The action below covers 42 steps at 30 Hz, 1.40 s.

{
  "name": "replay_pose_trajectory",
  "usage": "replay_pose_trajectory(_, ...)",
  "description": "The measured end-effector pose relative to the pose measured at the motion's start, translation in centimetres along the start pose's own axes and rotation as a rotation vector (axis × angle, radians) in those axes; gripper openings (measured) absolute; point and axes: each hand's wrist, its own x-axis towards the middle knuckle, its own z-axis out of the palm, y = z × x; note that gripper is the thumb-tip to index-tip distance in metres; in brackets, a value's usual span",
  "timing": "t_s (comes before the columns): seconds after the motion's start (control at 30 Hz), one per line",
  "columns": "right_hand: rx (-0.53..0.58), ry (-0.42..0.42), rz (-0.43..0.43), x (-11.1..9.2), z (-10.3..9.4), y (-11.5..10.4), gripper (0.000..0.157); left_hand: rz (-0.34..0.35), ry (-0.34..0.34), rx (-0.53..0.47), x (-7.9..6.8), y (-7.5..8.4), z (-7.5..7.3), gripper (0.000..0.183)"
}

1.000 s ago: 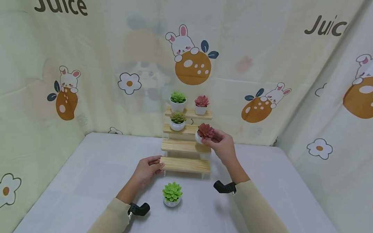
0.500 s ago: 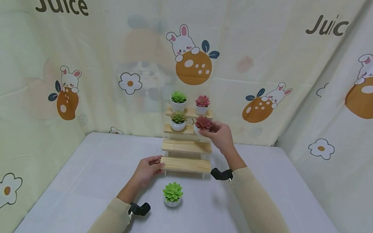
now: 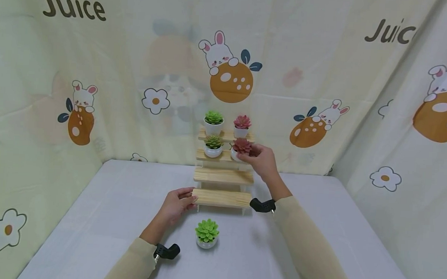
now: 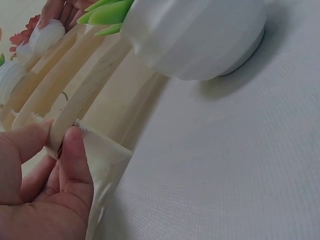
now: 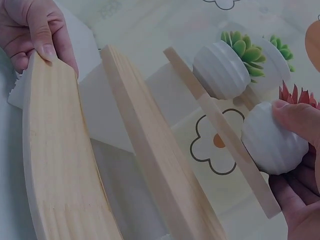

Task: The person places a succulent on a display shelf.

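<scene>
My right hand [image 3: 261, 160] grips a dark red succulent [image 3: 242, 146] in a ribbed white pot [image 5: 275, 140], thumb on one side and fingers under the other. The pot is right at the second shelf from the top of a wooden tiered stand [image 3: 223, 175]. My left hand [image 3: 177, 202] pinches the left end of the stand's lowest shelf [image 5: 65, 165] between thumb and fingers, as the left wrist view shows closely. To the left on the second shelf sits an olive-green succulent [image 3: 213, 145]. On the top shelf are a green succulent [image 3: 213, 122] and a pink-red succulent [image 3: 241, 125].
A bright green succulent [image 3: 206, 233] in a white pot stands on the white tablecloth [image 3: 130, 218] before the stand, close to my left wrist. Behind the table hangs a printed curtain [image 3: 182, 62]. The two lower shelves hold no pots.
My right hand has moved up and slightly left, carrying the dark red succulent from above the third shelf to the second shelf's right end. The left hand stays on the lowest shelf.
</scene>
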Motion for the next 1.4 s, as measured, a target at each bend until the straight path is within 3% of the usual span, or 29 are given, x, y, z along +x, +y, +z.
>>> replay_pose_trajectory(0.13,-0.012,0.010,0.007,0.1,0.1,0.3,0.052,-0.016,-0.030,0.012,-1.1,1.3,0.2,0.044)
replay_pose_trajectory(0.23,-0.018,0.030,0.003,0.4,0.3,0.9,0.055,-0.018,-0.030,0.019,-1.2,1.4,0.3,0.044)
replay_pose_trajectory(0.57,0.049,0.103,-0.020,-0.3,0.7,1.1,0.059,-0.013,-0.034,0.016,-1.1,1.4,0.1,0.045)
replay_pose_trajectory(0.73,0.080,0.154,-0.031,-1.4,0.8,1.2,0.061,-0.010,-0.026,0.008,-0.3,0.5,-0.1,0.045)
replay_pose_trajectory(1.03,0.154,0.202,-0.022,-5.0,1.2,1.7,0.058,-0.002,0.023,-0.001,0.5,-0.6,-0.1,0.042)
replay_pose_trajectory(1.27,0.266,0.146,-0.040,-9.5,2.2,1.3,0.049,-0.018,0.025,-0.007,0.5,-0.4,0.0,0.042)
replay_pose_trajectory(1.4,0.281,0.100,-0.051,-11.4,3.2,2.4,0.049,-0.018,0.023,-0.007,0.6,-0.5,-0.1,0.042)
